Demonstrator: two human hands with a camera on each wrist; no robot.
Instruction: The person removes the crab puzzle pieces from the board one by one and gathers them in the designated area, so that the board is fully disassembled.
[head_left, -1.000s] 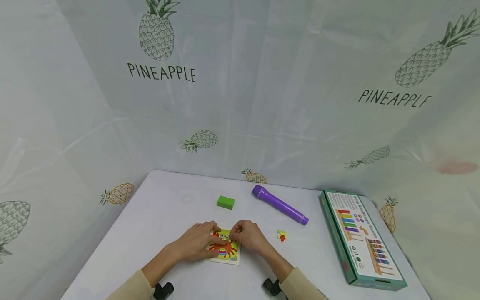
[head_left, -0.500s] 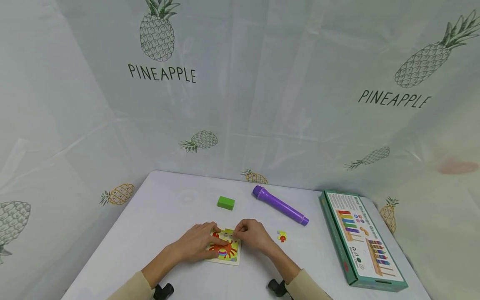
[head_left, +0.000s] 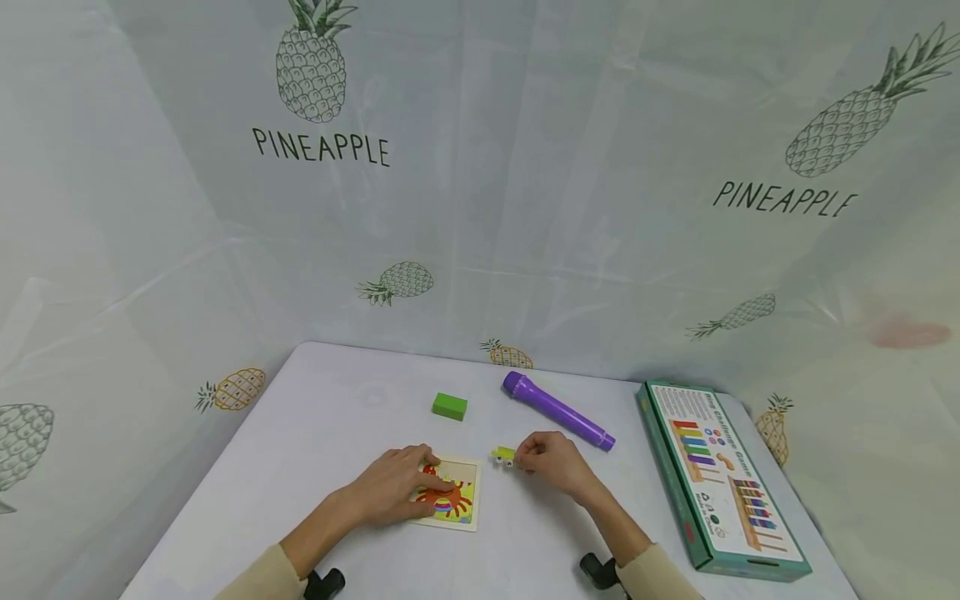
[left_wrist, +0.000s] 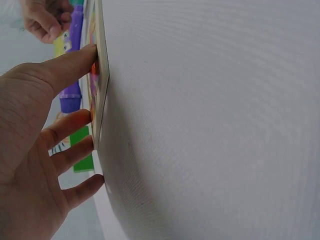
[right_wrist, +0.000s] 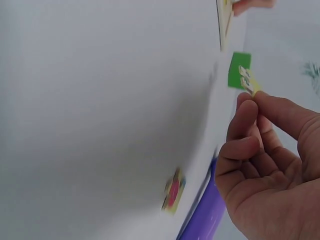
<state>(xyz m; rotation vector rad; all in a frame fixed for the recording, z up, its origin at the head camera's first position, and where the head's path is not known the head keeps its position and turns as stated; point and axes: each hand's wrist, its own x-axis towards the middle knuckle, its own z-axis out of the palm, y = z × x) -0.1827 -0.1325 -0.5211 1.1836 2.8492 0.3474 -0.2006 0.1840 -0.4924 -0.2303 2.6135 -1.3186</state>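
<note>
While the right hand point(head_left: 557, 462) pinched the eyed puzzle piece point(head_left: 502, 456), its visible end leftward | the crab board point(head_left: 463, 472) lay left of those fingertips | the left hand point(head_left: 393, 485), nearer, rested spread fingers on it

The right hand point(head_left: 555, 462) has drawn the eyed piece point(head_left: 503, 455) off the puzzle point(head_left: 456, 500) toward 2 o'clock, baring a pale patch point(head_left: 459, 472) at the puzzle's 1 o'clock.

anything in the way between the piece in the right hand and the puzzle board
Nothing visible blocks it: in the head view, only table shows between the puzzle piece in the right hand and the board. The left hand reaches over the board's left side only.
</note>
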